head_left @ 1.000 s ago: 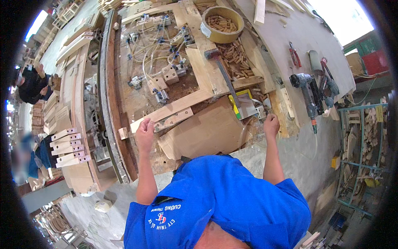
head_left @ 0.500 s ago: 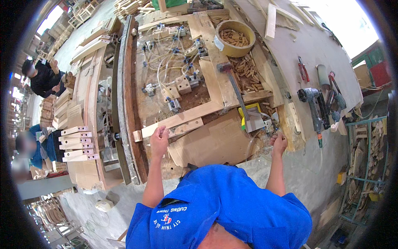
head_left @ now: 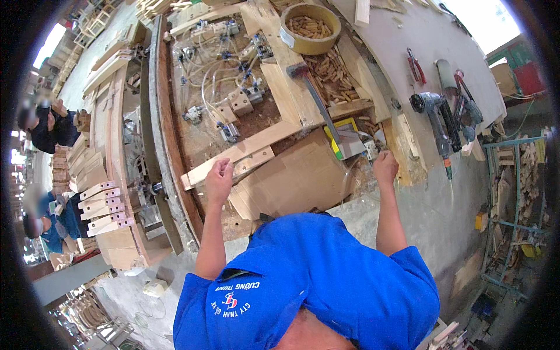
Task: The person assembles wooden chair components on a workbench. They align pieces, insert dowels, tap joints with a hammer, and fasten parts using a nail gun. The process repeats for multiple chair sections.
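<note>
My left hand (head_left: 219, 179) is curled into a fist against the near edge of a long pale wooden plank (head_left: 251, 149), just beside a short wooden block (head_left: 255, 160). My right hand (head_left: 385, 167) is also a fist, seen from the back, next to a yellow and grey tool (head_left: 347, 140) and a hammer (head_left: 312, 96). Whether either fist holds something small is hidden. A brown cardboard sheet (head_left: 297, 181) lies between my hands.
A jig with white hoses and clamps (head_left: 224, 76) fills the bench behind the plank. A round tub of wooden dowels (head_left: 309, 28) stands at the back, with loose dowels (head_left: 332, 70) below it. A power drill (head_left: 434, 116) and red pliers (head_left: 415, 64) lie right. Other people (head_left: 46, 122) work at far left.
My left hand has shifted a little to the right along the plank, away from its end. My right hand stays a fist by the yellow tool. The view has tilted slightly.
</note>
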Demonstrator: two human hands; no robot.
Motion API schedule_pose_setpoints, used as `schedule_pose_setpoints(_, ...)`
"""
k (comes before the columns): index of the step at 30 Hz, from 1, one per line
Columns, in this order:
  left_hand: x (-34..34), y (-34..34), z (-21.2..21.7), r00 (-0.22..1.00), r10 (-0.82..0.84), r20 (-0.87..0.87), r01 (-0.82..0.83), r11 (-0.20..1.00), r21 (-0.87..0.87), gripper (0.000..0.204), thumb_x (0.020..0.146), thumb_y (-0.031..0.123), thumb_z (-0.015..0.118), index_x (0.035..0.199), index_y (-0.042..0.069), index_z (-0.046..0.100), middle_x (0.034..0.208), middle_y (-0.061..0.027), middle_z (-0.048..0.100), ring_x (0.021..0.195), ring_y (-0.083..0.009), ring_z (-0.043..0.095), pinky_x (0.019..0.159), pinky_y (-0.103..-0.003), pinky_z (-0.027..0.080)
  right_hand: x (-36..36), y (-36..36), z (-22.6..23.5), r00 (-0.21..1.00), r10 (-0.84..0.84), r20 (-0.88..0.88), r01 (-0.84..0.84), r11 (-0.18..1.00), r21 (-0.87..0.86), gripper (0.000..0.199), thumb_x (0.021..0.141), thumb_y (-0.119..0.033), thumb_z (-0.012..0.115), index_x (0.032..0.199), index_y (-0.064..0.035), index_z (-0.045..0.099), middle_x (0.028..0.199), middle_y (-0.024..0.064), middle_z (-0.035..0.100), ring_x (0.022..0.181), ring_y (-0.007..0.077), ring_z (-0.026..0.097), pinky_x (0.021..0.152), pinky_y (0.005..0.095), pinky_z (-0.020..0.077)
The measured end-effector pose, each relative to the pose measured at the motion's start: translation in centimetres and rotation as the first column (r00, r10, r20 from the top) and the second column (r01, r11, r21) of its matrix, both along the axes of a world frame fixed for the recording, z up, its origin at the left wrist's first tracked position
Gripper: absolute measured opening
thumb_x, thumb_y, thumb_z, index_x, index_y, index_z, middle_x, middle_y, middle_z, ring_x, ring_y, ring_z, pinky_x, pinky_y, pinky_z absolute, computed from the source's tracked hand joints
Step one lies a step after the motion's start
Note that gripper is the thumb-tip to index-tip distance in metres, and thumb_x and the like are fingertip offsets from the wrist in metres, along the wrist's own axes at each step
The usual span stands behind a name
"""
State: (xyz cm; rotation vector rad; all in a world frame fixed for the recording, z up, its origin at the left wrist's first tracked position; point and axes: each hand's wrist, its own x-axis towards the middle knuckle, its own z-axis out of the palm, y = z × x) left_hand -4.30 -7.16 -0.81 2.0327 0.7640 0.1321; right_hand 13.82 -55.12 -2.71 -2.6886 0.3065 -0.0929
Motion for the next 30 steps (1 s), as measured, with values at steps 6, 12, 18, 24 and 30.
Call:
schedule_pose_setpoints(6,-0.6,-0.3,-0.9,1.0,0.022,0.018,-0.022,0.999,-0.026,0.036,0.1,0.024,0.07,0.125,-0.002,0.071,0.105,-0.0147,0.079,0.093,-0.0189,0.074,0.086,-0.034,0.058,-0.2,-0.4,1.9,0.987,0.009,-0.16,-0.023,0.996,-0.082,0.033,0.099,-0.032,0.062,0.109,-0.0026,0.072,0.106,0.026,0.074,0.103,0.0458,0.071,0.09,0.0549,0.0533)
schedule_pose_setpoints(12,-1.9,-0.3,-1.5,0.999,0.042,-0.029,-0.043,0.998,-0.045,0.034,0.1,0.022,0.07,0.124,-0.002,0.072,0.105,-0.0149,0.079,0.093,-0.0191,0.074,0.085,-0.034,0.058,0.8,-1.0,8.8,0.987,0.015,-0.158,-0.055,0.967,-0.248,0.041,0.095,-0.038,0.069,0.119,-0.0045,0.073,0.112,0.0246,0.075,0.106,0.042,0.072,0.091,0.0523,0.0552)
schedule_pose_setpoints(18,-1.4,-0.5,-1.8,0.999,0.007,-0.053,-0.008,1.0,-0.018,0.034,0.1,0.022,0.068,0.127,0.001,0.071,0.109,-0.0176,0.079,0.095,-0.0236,0.076,0.087,-0.036,0.059,6.0,-4.2,14.0,0.956,0.075,0.282,0.066,0.885,-0.461,0.045,0.092,-0.036,0.076,0.126,-0.0068,0.071,0.117,0.0188,0.07,0.108,0.0414,0.069,0.092,0.0502,0.0556)
schedule_pose_setpoints(24,-0.1,-1.6,-0.3,0.998,-0.026,-0.056,0.03,0.997,0.077,0.033,0.099,0.021,0.068,0.126,0.003,0.071,0.113,-0.0187,0.077,0.096,-0.029,0.077,0.086,-0.039,0.059,9.9,-7.0,13.3,0.954,0.135,0.267,0.07,0.768,-0.637,0.058,0.092,-0.031,0.076,0.141,-0.0053,0.059,0.126,0.0185,0.065,0.112,0.0405,0.066,0.094,0.0501,0.055)
schedule_pose_setpoints(30,-0.6,-2.4,0.2,0.998,-0.064,-0.013,0.065,0.969,0.239,0.032,0.097,0.02,0.069,0.124,0.001,0.07,0.119,-0.0201,0.073,0.111,-0.0351,0.07,0.096,-0.046,0.055,13.3,-9.0,11.7,0.974,0.127,0.186,0.015,0.785,-0.62,0.065,0.09,-0.023,0.074,0.146,0.0007,0.051,0.124,0.0222,0.064,0.107,0.0421,0.068,0.092,0.0497,0.0564)
